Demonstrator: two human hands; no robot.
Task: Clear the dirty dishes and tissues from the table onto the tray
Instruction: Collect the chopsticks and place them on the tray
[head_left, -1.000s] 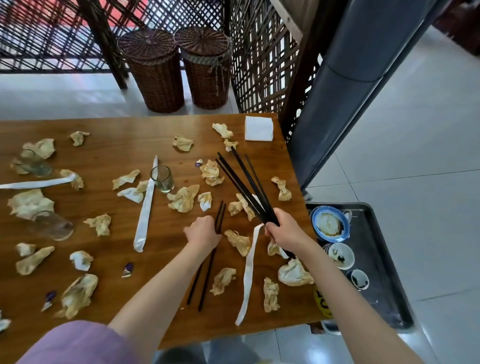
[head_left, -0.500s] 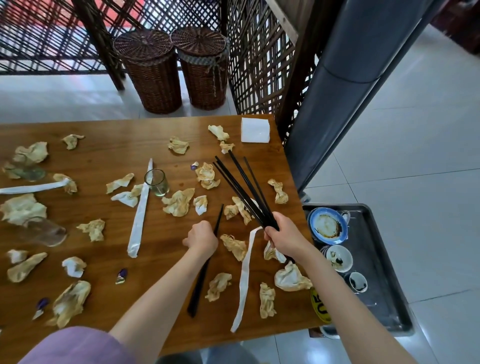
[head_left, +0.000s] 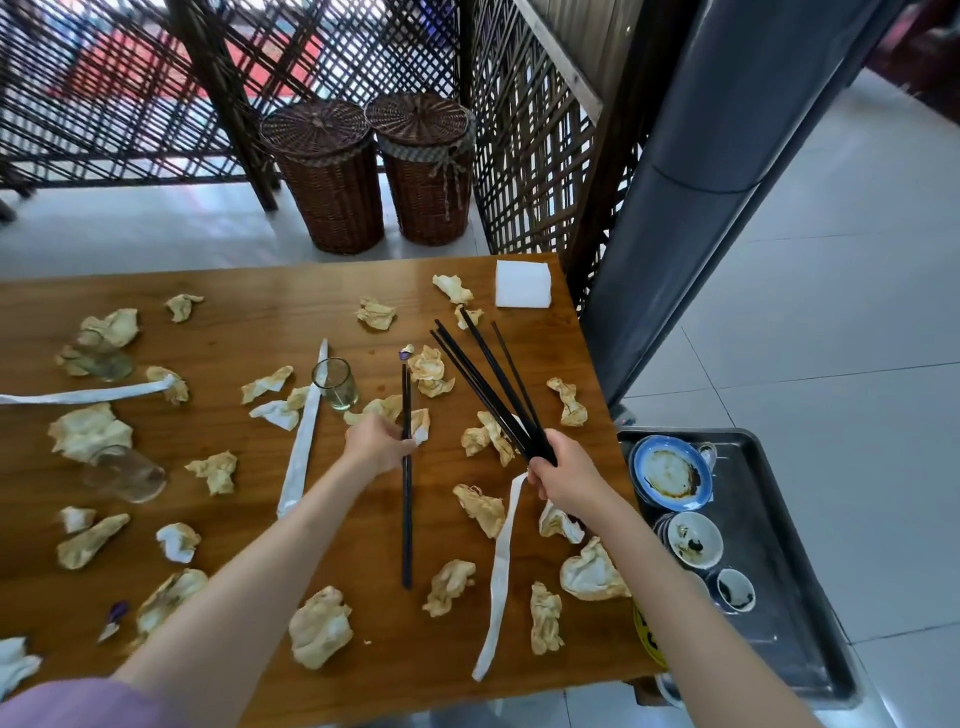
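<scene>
While both hands (head_left: 378, 441) (head_left: 563, 475) grip black chopsticks (head_left: 407, 499) — crumpled tissues (head_left: 319, 626) litter table (head_left: 249, 322), tray (head_left: 800, 613) beside

2 bare forearms with bare hands, no rings, watch or gloves showing. The left arm wears a short, loose lilac sleeve (head_left: 78, 701) at the shoulder.

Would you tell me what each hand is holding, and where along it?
The left hand pinches a pair of black chopsticks above their middle. The right hand grips a fanned bundle of chopsticks near its lower end.
</scene>
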